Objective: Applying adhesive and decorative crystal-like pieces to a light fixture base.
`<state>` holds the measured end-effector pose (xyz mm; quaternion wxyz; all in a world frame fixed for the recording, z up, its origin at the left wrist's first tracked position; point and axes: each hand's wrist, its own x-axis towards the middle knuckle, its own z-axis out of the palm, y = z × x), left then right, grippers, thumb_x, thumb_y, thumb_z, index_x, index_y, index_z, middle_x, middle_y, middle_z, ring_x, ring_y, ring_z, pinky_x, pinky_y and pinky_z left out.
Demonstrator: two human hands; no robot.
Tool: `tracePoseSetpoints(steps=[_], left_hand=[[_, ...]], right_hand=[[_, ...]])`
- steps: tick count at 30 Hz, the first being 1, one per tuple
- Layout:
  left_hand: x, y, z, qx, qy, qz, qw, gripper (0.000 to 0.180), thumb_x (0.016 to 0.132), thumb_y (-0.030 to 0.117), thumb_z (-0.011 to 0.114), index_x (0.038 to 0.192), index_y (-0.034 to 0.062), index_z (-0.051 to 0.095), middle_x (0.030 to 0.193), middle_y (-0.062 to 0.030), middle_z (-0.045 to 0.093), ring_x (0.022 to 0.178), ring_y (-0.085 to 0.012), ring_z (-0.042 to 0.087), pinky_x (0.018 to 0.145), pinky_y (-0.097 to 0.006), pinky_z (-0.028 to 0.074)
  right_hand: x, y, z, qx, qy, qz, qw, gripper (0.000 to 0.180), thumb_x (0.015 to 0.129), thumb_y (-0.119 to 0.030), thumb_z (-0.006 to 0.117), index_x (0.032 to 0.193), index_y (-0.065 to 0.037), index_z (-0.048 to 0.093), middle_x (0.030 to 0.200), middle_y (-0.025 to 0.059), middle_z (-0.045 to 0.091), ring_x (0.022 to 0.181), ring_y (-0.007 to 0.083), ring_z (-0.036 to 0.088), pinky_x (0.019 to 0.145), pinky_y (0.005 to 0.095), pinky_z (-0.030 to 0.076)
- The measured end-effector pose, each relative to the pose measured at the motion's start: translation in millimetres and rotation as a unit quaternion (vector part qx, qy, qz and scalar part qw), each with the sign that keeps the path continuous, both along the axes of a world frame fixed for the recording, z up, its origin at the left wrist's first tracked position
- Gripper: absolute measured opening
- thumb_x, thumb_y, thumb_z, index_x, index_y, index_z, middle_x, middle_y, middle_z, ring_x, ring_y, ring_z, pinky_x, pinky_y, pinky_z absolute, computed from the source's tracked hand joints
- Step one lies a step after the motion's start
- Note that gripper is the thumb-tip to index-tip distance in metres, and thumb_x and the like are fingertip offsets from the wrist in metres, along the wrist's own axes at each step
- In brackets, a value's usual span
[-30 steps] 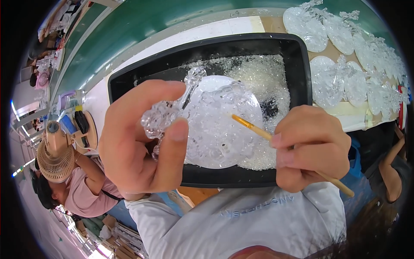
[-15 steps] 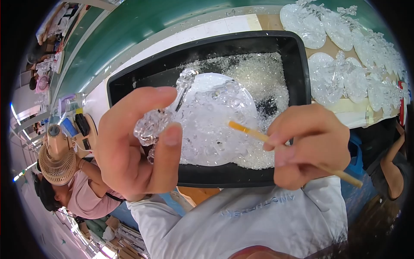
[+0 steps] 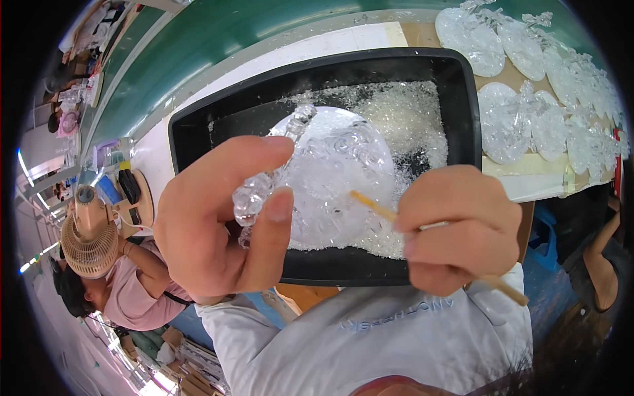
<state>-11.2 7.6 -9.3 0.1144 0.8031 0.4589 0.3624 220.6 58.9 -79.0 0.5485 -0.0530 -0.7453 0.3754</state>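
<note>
My left hand [image 3: 218, 224] is closed, its thumb and fingertips pinching a clear, knobbly ornament [image 3: 252, 197]. Behind that grip spreads a round whitish disc [image 3: 330, 198] with clear lumpy shapes on its face; it looks joined to the ornament, though the fingers hide the join. My right hand [image 3: 462, 224] is closed around a thin brush [image 3: 375, 206] with a yellowish tip. The tip points left, over the disc; whether it touches cannot be told. Below both hands is a black tray [image 3: 317, 64], with white sparkling granules [image 3: 409, 122] heaped in its right part.
Several similar clear ornaments on round bases [image 3: 505, 122] stand on the table to the right. At the left are a beige fan [image 3: 91, 241] and a person in a pink top [image 3: 142, 294]. Another person's arm [image 3: 599, 267] shows at the far right.
My left hand has moved slightly right with the ornament. My right hand has shifted a little left and turned, its fingers curling more over the brush, whose rear end has dropped lower.
</note>
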Motion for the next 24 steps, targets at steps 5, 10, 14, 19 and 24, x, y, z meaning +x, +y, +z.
tracePoseSetpoints(steps=[5, 10, 14, 19, 24], left_hand=[[2, 6, -7, 0.028, -0.065, 0.019, 0.997, 0.029, 0.077, -0.006, 0.069, 0.106, -0.0087, 0.063, 0.095, -0.0183, 0.071, 0.079, -0.022, 0.069, 0.073, -0.026, 0.053], [2, 3, -4, 0.029, -0.037, 0.026, 0.999, 0.031, 0.077, -0.007, 0.069, 0.107, -0.0082, 0.062, 0.096, -0.0178, 0.07, 0.082, -0.0232, 0.07, 0.074, -0.026, 0.053], [-1, 0, 2, 0.012, -0.012, 0.013, 1.0, 0.033, 0.077, -0.009, 0.068, 0.109, -0.011, 0.059, 0.099, -0.0212, 0.069, 0.085, -0.0263, 0.07, 0.08, -0.029, 0.053], [-16, -3, 7, 0.001, -0.006, -0.032, 0.999, 0.037, 0.083, -0.001, 0.067, 0.116, -0.0108, 0.055, 0.108, -0.0193, 0.064, 0.09, -0.0214, 0.062, 0.083, -0.027, 0.048], [-18, -1, -6, -0.034, -0.056, -0.034, 0.997, 0.038, 0.086, 0.007, 0.068, 0.12, -0.0073, 0.055, 0.114, -0.0142, 0.061, 0.091, -0.015, 0.056, 0.083, -0.023, 0.042]], right_hand=[[-5, 0, -4, -0.006, 0.053, -0.009, 0.999, 0.016, 0.062, 0.002, 0.065, 0.078, 0.002, 0.061, 0.073, 0.0155, 0.061, 0.051, 0.0235, 0.058, 0.043, 0.0307, 0.048], [3, 2, 1, -0.032, 0.006, 0.004, 0.999, 0.016, 0.067, 0.007, 0.059, 0.081, 0.001, 0.062, 0.078, 0.0187, 0.065, 0.05, 0.0254, 0.058, 0.044, 0.0349, 0.049], [6, 1, 0, -0.029, 0.001, 0.021, 0.999, 0.015, 0.068, 0.005, 0.06, 0.082, 0.0, 0.062, 0.079, 0.0187, 0.065, 0.051, 0.0256, 0.058, 0.045, 0.0344, 0.05], [12, -9, 4, -0.064, 0.048, -0.041, 0.996, 0.017, 0.07, 0.004, 0.061, 0.086, -0.001, 0.061, 0.083, 0.0177, 0.063, 0.058, 0.0242, 0.061, 0.051, 0.033, 0.052], [14, -10, 5, -0.053, -0.017, -0.085, 0.995, 0.025, 0.068, 0.01, 0.062, 0.09, -0.001, 0.061, 0.089, 0.0176, 0.061, 0.061, 0.0227, 0.064, 0.053, 0.0319, 0.054]])
